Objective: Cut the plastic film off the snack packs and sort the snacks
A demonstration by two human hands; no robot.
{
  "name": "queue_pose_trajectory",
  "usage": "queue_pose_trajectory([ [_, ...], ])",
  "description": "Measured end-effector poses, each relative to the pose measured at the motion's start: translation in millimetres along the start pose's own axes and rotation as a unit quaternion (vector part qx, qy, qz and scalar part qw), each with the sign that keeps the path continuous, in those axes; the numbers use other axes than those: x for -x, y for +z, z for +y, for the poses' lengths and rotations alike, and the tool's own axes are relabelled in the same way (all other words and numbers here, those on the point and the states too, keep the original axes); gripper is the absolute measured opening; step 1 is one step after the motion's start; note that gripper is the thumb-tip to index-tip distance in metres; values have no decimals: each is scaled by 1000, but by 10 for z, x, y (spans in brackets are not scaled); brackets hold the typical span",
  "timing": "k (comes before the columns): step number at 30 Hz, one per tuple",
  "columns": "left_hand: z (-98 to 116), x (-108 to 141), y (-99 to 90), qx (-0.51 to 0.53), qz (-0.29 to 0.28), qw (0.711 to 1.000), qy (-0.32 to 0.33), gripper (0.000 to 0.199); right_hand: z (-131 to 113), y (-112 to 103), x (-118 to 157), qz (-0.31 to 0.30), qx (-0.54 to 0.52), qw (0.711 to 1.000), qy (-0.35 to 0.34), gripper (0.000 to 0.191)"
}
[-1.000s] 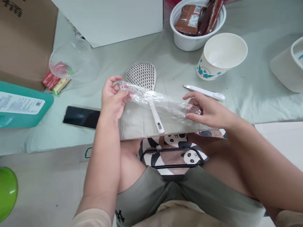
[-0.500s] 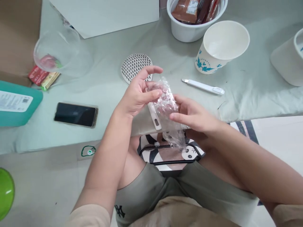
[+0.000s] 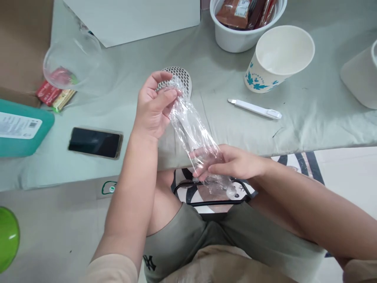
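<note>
A crinkled clear plastic bag (image 3: 193, 122) is stretched between my two hands, over the table's front edge. My left hand (image 3: 156, 102) pinches its upper end between thumb and fingers. Lower down, my right hand (image 3: 226, 161) is closed round the bag, its fingers showing through the film. The loose bottom end hangs over my lap. Behind the bag and my left hand lies a strainer (image 3: 184, 78) with a perforated head, partly hidden. A white utility knife (image 3: 255, 109) rests on the table to the right.
A phone (image 3: 96, 142) lies left, near a teal jug (image 3: 23, 129) and a clear tub (image 3: 73, 63) beside small wrapped packets (image 3: 48, 93). At the back right stand a paper cup (image 3: 265, 74) and a white bowl (image 3: 235, 41) of packets. Another white container (image 3: 361, 78) is far right.
The bag was bunched between my hands and is now drawn out long. My left hand has moved up and left, my right hand slightly down.
</note>
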State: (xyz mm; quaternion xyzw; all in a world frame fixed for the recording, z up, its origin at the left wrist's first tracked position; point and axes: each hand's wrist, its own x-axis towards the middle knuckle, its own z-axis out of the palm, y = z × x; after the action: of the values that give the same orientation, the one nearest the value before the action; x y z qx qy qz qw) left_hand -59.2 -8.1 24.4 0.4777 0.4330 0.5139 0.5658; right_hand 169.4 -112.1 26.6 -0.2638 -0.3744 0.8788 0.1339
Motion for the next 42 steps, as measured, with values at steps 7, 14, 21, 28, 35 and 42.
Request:
queue_pose_trajectory([
  [7, 41, -8, -70, 53, 53, 997, 3, 46, 54, 59, -31, -53, -26, 997, 51, 56],
  [14, 209, 15, -297, 138, 166, 975, 49, 30, -173, -133, 131, 139, 69, 988, -27, 34],
  [21, 253, 117, -364, 48, 133, 987, -73, 24, -283, -402, 287, 407, 75, 893, -176, 24],
  [28, 225, 194, -355, -57, 77, 986, -138, 16, -262, -441, 387, 426, 135, 877, -175, 19],
  [35, 126, 163, -461, 11, 44, 993, -108, 17, -280, -476, 447, 405, 78, 877, -245, 16],
  [42, 62, 72, -329, 24, 115, 991, -63, 21, -260, -397, 506, 279, 340, 880, -180, 29],
])
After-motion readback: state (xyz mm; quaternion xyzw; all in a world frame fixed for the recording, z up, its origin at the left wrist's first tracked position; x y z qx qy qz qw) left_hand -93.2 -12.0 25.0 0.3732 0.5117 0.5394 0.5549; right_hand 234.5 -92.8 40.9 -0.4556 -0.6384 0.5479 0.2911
